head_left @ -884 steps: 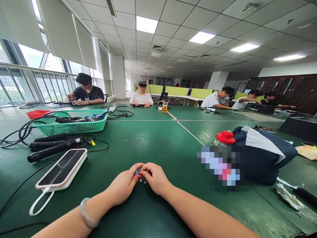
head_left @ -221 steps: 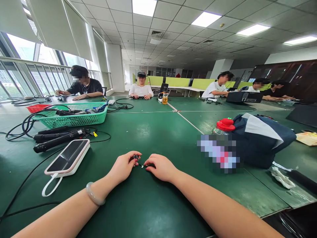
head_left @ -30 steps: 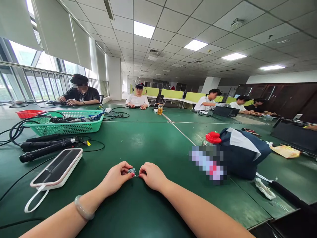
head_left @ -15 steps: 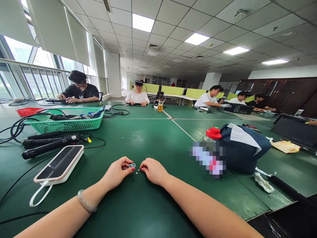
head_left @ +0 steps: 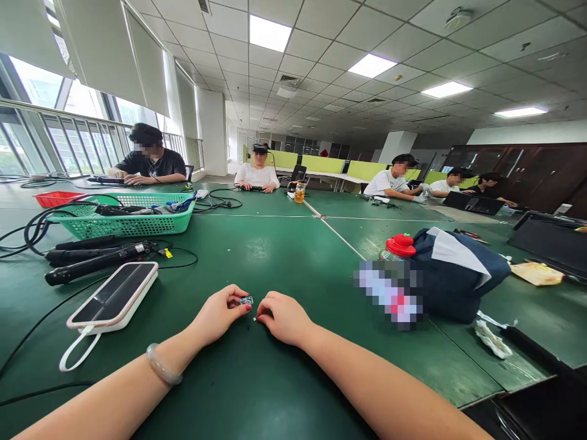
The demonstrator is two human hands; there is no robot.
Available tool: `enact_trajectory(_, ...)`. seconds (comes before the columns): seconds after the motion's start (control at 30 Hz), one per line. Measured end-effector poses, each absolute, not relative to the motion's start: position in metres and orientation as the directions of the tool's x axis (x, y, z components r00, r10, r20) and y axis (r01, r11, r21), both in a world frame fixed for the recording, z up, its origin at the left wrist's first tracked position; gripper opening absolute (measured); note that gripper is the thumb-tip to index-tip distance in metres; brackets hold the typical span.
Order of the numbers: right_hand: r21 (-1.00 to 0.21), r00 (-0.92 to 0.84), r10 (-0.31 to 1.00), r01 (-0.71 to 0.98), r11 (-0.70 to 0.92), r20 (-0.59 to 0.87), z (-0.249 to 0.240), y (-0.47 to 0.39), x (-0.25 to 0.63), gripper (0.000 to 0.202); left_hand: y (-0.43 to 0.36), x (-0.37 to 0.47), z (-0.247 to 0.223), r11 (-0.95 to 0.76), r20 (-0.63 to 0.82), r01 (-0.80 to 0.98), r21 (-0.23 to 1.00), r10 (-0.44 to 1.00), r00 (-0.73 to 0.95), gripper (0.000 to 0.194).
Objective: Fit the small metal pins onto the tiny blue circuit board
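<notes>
My left hand (head_left: 224, 308), with a pale bangle (head_left: 160, 365) on its wrist, pinches a small blue-grey patterned piece (head_left: 246, 300) between thumb and fingers. It resembles a little circuit board, but is too small to be sure. Just to the right, my right hand (head_left: 283, 315) is closed in a pinch low over the green table (head_left: 257, 379). A tiny pale piece (head_left: 255, 319) shows at its fingertips, mostly covered by them. The two hands are close together but apart.
To the left lie a white-cased phone (head_left: 114, 296), black cylindrical tools (head_left: 101, 263), cables and a green basket (head_left: 123, 227). A dark blue bag (head_left: 458, 275) and a red-lidded bottle (head_left: 400, 245) stand at right. Several people sit around the table, working.
The tiny pale piece at my right fingertips shows less than before, more hidden by the fingers. My left hand keeps its pinch. The whole view has shifted slightly.
</notes>
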State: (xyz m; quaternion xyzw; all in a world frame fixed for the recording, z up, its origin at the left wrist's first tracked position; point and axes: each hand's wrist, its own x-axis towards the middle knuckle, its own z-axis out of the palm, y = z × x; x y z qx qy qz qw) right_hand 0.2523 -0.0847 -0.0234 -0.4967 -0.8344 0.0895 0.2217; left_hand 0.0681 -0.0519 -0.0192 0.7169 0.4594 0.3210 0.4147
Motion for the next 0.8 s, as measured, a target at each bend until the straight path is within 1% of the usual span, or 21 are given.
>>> enact_trajectory(0.13,-0.328,-0.496,0.812,0.746,0.58,0.307,-0.025,-0.091,0.244,0.013,-0.05,0.068,-0.022,-0.236,0.096,0.346,0.908,0.922,0.376,0.033)
enact_trajectory(0.23,-0.32,-0.528,0.787,0.721,0.614,0.318,-0.026,-0.093,0.238,0.009,-0.05,0.069,-0.021,-0.233,0.096,0.341,0.911,0.923,0.373,0.031)
enact_trajectory(0.33,-0.324,-0.531,0.778,0.71,0.625,0.337,-0.025,-0.093,0.238,0.004,-0.051,0.068,-0.019,-0.254,0.11,0.375,0.892,0.925,0.364,0.03)
enact_trajectory(0.43,-0.357,-0.478,0.792,0.714,0.603,0.381,-0.022,-0.092,0.241,0.004,-0.053,0.068,-0.017,-0.288,0.138,0.429,0.856,0.928,0.347,0.027)
enact_trajectory(0.53,-0.423,-0.375,0.791,0.69,0.587,0.484,-0.018,-0.09,0.244,0.007,-0.055,0.069,-0.016,-0.314,0.159,0.449,0.837,0.923,0.35,0.026)
enact_trajectory(0.67,-0.456,-0.299,0.727,0.616,0.642,0.618,-0.018,-0.09,0.245,0.008,-0.057,0.071,-0.017,-0.305,0.154,0.36,0.882,0.908,0.391,0.03)
enact_trajectory(0.8,-0.43,-0.309,0.678,0.584,0.689,0.667,-0.022,-0.09,0.244,0.01,-0.057,0.073,-0.019,-0.272,0.143,0.294,0.916,0.908,0.394,0.032)
